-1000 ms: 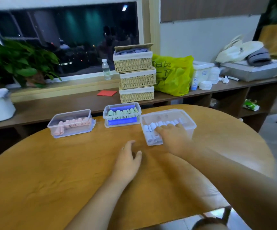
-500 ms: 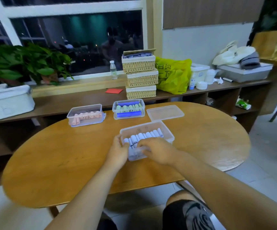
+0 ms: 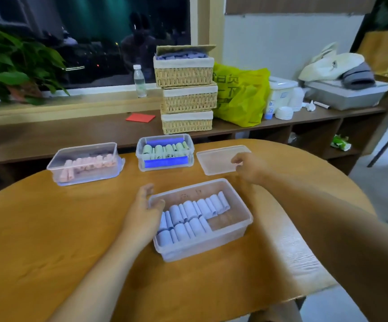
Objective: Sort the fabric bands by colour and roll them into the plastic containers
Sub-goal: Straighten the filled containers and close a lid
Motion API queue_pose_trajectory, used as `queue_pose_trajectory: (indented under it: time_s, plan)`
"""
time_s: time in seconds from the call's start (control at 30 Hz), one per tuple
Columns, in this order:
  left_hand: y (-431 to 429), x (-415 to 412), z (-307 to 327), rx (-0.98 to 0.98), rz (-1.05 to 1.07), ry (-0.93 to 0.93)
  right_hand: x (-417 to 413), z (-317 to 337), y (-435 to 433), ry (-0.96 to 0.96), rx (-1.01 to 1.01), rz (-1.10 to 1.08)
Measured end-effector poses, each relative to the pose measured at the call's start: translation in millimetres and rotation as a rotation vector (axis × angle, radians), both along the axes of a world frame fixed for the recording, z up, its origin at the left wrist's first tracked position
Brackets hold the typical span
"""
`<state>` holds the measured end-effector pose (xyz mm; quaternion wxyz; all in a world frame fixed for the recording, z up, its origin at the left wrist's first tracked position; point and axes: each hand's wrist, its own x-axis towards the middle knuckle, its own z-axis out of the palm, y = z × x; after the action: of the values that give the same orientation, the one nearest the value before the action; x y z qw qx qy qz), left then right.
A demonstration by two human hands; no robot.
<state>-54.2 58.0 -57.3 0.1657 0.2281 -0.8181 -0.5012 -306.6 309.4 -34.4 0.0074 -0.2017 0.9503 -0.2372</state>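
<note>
A clear plastic container (image 3: 202, 248) stands in front of me on the round wooden table, with several white rolled bands (image 3: 193, 216) in it and a bare patch at its right front. My left hand (image 3: 141, 214) grips its left wall, thumb hooked over the rim. Its clear lid (image 3: 216, 160) lies flat behind it to the right. My right hand (image 3: 246, 167) has its fingers curled on that lid's right edge. Further back stand a container of pink rolls (image 3: 83, 165) and a container of green rolls (image 3: 165, 152) with a blue strip.
Behind the wooden table (image 3: 48, 228) runs a low shelf with three stacked wicker baskets (image 3: 187, 96), a yellow bag (image 3: 241, 96), a water bottle (image 3: 140, 81), a red card (image 3: 140, 117) and white tubs. A potted plant (image 3: 13, 66) stands at the left by the window.
My right hand left the container of white rolls and reached back right to the lid. My left hand stays on the container's left side. The view has tilted closer to the table.
</note>
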Motion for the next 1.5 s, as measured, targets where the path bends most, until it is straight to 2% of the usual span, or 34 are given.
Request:
queue_pose_trajectory:
  time_s: [0.13, 0.3, 0.5, 0.6, 0.73, 0.87, 0.93, 1.0, 1.1, 1.2, 1.27, 1.4, 1.5]
  plan:
    - [-5, -9, -2, 0.029, -0.032, 0.039, -26, -18, -4, 0.103, 0.355, 0.042]
    - [-1, 3, 7, 0.060, -0.089, 0.078, -8, -11, 0, 0.226, 0.472, 0.133]
    - [22, 55, 22, 0.007, -0.200, 0.079, 76, 39, 48, 0.271, 0.201, 0.192]
    - [38, 87, 37, -0.044, -0.215, 0.096, 133, 72, 78, 0.204, 0.080, 0.219]
    - [60, 123, 68, -0.128, -0.264, 0.115, 205, 105, 101, 0.100, -0.191, 0.279]
    - [90, 151, 104, -0.172, -0.370, 0.169, 276, 126, 104, 0.109, -0.392, 0.397]
    - [103, 164, 114, -0.201, -0.346, 0.215, 300, 130, 102, 0.117, -0.463, 0.422]
    - [114, 178, 122, -0.130, -0.309, 0.319, 315, 131, 102, 0.184, -0.551, 0.377]
    - [124, 197, 127, 0.073, -0.227, 0.413, 328, 126, 109, 0.308, -0.630, 0.192]
    - [137, 212, 126, 0.306, -0.204, 0.407, 343, 107, 123, 0.041, -0.894, 0.001]
    - [144, 221, 122, 0.329, -0.190, 0.382, 350, 88, 130, -0.102, -1.017, -0.086]
    - [147, 229, 101, 0.094, -0.191, 0.259, 355, 59, 135, -0.297, -0.933, -0.134]
    - [145, 236, 76, -0.020, -0.103, 0.176, 353, 46, 132, -0.387, -0.843, -0.160]
